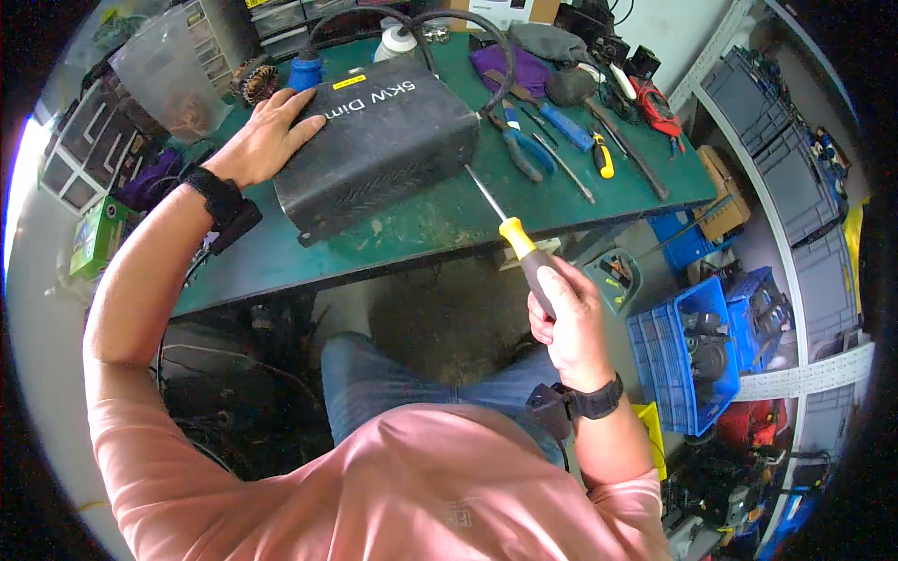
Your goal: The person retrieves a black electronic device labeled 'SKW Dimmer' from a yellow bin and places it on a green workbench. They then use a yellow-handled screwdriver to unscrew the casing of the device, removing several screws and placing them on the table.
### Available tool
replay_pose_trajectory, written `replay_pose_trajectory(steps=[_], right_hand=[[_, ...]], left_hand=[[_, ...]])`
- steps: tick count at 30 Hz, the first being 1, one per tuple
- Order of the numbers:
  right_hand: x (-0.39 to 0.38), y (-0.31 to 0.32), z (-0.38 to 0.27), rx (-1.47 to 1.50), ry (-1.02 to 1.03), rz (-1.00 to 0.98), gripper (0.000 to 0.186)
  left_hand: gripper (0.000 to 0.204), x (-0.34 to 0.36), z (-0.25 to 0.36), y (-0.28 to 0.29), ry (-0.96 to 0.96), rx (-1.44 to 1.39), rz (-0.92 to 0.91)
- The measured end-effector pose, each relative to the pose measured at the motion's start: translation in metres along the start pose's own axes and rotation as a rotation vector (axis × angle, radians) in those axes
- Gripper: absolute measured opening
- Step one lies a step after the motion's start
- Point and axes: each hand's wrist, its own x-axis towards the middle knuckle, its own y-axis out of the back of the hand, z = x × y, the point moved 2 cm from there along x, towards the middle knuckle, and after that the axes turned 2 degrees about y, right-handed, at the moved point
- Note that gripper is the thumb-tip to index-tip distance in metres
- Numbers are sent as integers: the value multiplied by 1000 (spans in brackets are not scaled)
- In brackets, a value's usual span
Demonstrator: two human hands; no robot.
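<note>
A black metal box [379,145] with vent slots lies on the green workbench [440,224]. My left hand [267,136] rests flat on its top left side, fingers spread. My right hand [566,323] grips the handle of a yellow and grey screwdriver [519,245] below the bench's front edge. The long shaft points up and left, its tip at the box's right side. Black cables [468,28] and a blue plug [304,73] leave the box at the back.
Pliers [519,145], a blue-handled tool [566,126], a yellow-handled tool [603,154] and a purple cloth [510,65] lie on the bench's right half. A blue crate [678,351] of parts sits on the floor right. Drawer cabinets [94,140] stand left.
</note>
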Motion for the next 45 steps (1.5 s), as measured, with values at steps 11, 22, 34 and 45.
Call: replay_pose_trajectory(steps=[11, 22, 34, 45], right_hand=[[4, 3, -1, -167, 66, 37, 27], [0, -8, -14, -1096, 743, 117, 44], [5, 17, 0, 27, -8, 52, 31], [5, 3, -9, -1005, 995, 304, 51]], left_hand=[[58, 3, -3, -2, -33, 5, 13], [58, 1, -7, -5, -22, 3, 42], [56, 1, -3, -2, -26, -1, 51], [57, 1, 1, -1, -20, 0, 51]])
